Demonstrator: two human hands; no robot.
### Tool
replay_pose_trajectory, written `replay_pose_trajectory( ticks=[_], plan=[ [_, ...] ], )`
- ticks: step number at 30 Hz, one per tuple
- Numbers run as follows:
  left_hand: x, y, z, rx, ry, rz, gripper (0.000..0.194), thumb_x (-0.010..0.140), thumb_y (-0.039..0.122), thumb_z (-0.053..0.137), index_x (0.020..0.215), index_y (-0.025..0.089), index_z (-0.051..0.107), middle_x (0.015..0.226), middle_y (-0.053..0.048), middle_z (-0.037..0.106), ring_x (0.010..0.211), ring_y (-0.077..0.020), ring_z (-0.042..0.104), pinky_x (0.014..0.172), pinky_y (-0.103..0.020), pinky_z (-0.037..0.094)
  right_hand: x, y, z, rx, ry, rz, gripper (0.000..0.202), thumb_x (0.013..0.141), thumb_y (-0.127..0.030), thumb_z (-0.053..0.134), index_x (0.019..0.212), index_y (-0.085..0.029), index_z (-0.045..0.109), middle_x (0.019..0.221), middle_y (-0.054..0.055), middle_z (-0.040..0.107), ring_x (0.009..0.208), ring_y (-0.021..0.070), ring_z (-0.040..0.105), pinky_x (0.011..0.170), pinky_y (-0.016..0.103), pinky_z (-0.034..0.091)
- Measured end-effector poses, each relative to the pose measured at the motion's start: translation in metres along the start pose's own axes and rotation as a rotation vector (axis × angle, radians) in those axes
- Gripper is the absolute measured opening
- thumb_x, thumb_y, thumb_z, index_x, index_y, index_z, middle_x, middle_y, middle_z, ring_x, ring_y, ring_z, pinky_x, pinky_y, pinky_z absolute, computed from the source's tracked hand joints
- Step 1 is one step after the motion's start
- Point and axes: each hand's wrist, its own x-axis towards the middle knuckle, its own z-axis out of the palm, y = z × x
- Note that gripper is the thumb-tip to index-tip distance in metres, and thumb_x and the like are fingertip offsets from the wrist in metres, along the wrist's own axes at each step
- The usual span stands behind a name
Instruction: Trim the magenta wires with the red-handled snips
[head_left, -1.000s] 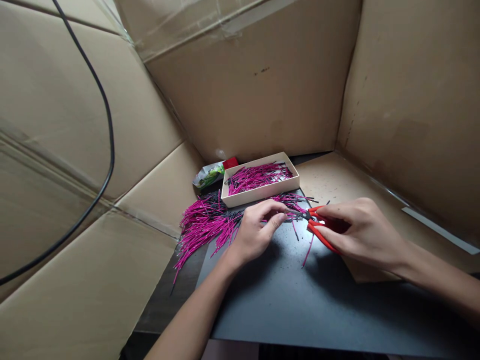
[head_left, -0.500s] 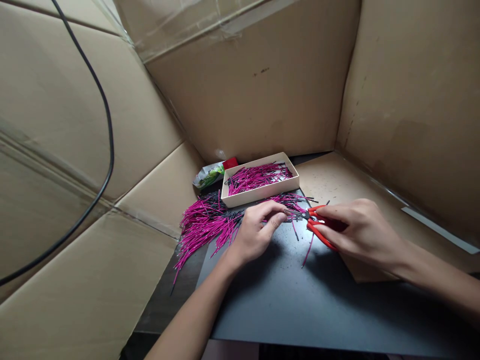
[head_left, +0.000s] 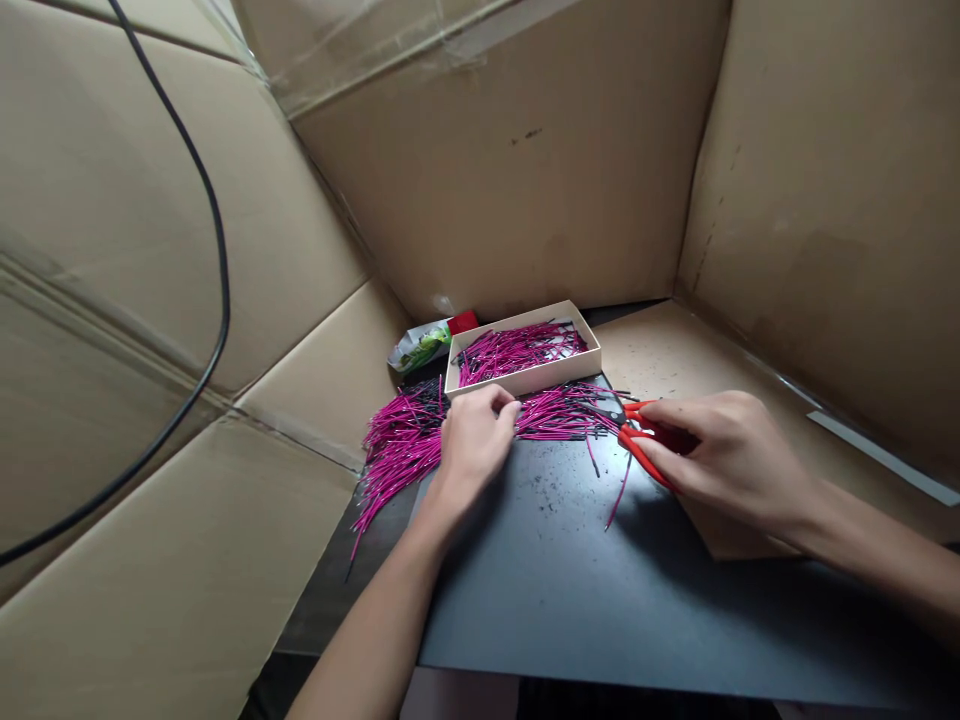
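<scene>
My right hand (head_left: pixel 724 450) is wrapped round a pair of red-handled pliers (head_left: pixel 641 440); their dark jaws point left over the ends of the heaped wires. My left hand (head_left: pixel 480 425) is at the front of the wire pile, just below the box, with its fingers curled in towards the thumb. Whatever sits in that pinch is too small or hidden to make out. Magenta wires with black ends lie in a large heap (head_left: pixel 405 430) to the left and a second bunch (head_left: pixel 559 410) between my hands. A single wire (head_left: pixel 619 495) lies below the pliers.
A shallow cream box (head_left: pixel 525 377) full of similar wires stands behind my hands. Beside it lies a green and red packet (head_left: pixel 427 345). Cardboard walls surround the dark table (head_left: pixel 525 600); a cardboard sheet (head_left: pixel 652 350) lies at right. A black cable (head_left: pixel 217 220) hangs at left.
My left hand has moved left, away from the jaws of the pliers, to the wire pile in front of the box. My right hand with the pliers has barely moved.
</scene>
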Motion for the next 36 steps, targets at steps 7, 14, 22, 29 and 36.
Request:
replay_pose_trajectory(
  ticks=[7, 14, 22, 29, 36],
  plan=[
    [-0.003, -0.015, -0.003, 0.315, -0.074, -0.048, 0.012, 0.081, 0.02, 0.057, 0.092, 0.021, 0.063, 0.099, -0.01, 0.066, 0.089, -0.028, 0.062, 0.068, -0.034, 0.043, 0.001, -0.002, -0.001, -0.036, 0.003, -0.016, 0.033, 0.087, -0.04, 0.052, 0.064, -0.019, 0.064, 0.05, 0.0, 0.05, 0.046, 0.01, 0.037, 0.049, 0.027, 0.026],
    [-0.004, 0.007, 0.013, -0.353, -0.226, 0.122, 0.019, 0.072, 0.004, 0.057, 0.084, 0.016, 0.064, 0.09, -0.006, 0.063, 0.083, -0.0183, 0.059, 0.074, -0.032, 0.048, 0.0, -0.001, 0.001, -0.038, -0.011, 0.001, 0.03, 0.086, -0.041, 0.053, 0.075, -0.019, 0.069, 0.055, 0.002, 0.058, 0.049, 0.0117, 0.046, 0.051, 0.027, 0.029],
    [-0.006, 0.021, 0.008, -1.309, -0.435, -0.328, 0.019, 0.08, 0.017, 0.063, 0.099, 0.012, 0.062, 0.099, -0.011, 0.066, 0.087, -0.0199, 0.068, 0.077, -0.035, 0.056, 0.002, -0.002, 0.001, -0.08, -0.053, 0.049, 0.031, 0.086, -0.041, 0.052, 0.066, -0.02, 0.063, 0.054, 0.0, 0.055, 0.048, 0.0111, 0.041, 0.05, 0.028, 0.026],
    [-0.006, 0.017, 0.011, -1.511, -0.445, -0.496, 0.019, 0.089, 0.024, 0.055, 0.103, 0.013, 0.062, 0.104, -0.014, 0.067, 0.1, -0.0232, 0.066, 0.095, -0.042, 0.052, 0.004, -0.001, 0.0, -0.122, -0.1, 0.073, 0.033, 0.086, -0.041, 0.051, 0.062, -0.02, 0.06, 0.053, 0.0, 0.055, 0.048, 0.0112, 0.041, 0.05, 0.028, 0.025],
    [-0.005, 0.019, 0.014, -1.531, -0.502, -0.527, 0.028, 0.09, 0.038, 0.053, 0.093, 0.012, 0.065, 0.102, -0.015, 0.069, 0.102, -0.0245, 0.065, 0.098, -0.043, 0.049, 0.011, 0.021, 0.008, -0.066, -0.163, 0.099, 0.033, 0.088, -0.043, 0.05, 0.09, -0.019, 0.072, 0.066, 0.004, 0.066, 0.056, 0.014, 0.053, 0.053, 0.028, 0.032]
  ],
)
